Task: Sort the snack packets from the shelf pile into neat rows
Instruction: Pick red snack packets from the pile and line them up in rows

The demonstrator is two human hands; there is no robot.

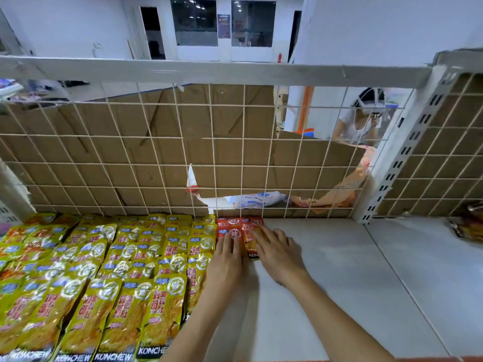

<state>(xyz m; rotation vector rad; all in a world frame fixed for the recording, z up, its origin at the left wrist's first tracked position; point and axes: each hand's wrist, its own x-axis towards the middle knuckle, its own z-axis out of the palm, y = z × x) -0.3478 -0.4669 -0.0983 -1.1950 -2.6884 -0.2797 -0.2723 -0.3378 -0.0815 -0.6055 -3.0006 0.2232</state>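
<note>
Several yellow snack packets (125, 259) lie in overlapping rows across the left half of the white shelf (339, 278). Right of them, against the back wire grid, lie a few red snack packets (236, 227). My left hand (228, 259) rests flat with straight fingers on the left red packet. My right hand (274, 250) lies with spread fingers on the right red packet (251, 244), whose black lower edge shows between the two hands.
A wire grid (183, 152) backed by torn cardboard closes the shelf's rear. A slotted metal upright (400, 152) stands at the right. More packets (470, 228) sit on the neighbouring shelf far right. A person (360, 121) stands behind the grid.
</note>
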